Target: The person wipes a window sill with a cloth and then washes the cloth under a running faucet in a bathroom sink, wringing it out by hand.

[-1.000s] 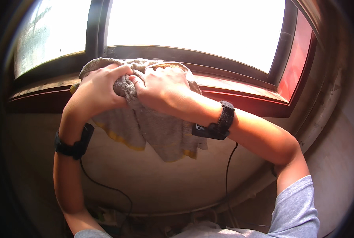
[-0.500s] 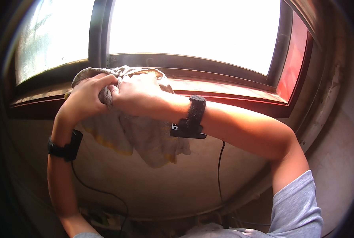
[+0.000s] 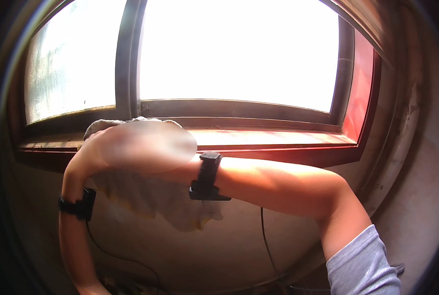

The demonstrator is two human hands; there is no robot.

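Note:
A grey cloth (image 3: 172, 209) with yellowish edges is bunched at the left part of the window sill (image 3: 273, 139), and its loose folds hang down in front of the wall. My left hand (image 3: 95, 151) is at the cloth's left side. Close against it, my right hand (image 3: 172, 160) reaches across from the right. A blurred patch covers most of both hands, so the fingers are hidden now; half a second ago both were closed on the bunched cloth, which still hangs beneath them.
Behind the sill is a bright sliding window with a dark upright frame (image 3: 127, 64). A red side panel (image 3: 361, 91) borders it at right. Black straps with small boxes sit on my left wrist (image 3: 79, 204) and right wrist (image 3: 209, 177), with thin cables hanging below. A pipe (image 3: 401, 142) runs along the right wall.
The window, sill, cloth and hands appear lower in the view. My hands stay together at the cloth, and my right forearm has shifted a little left.

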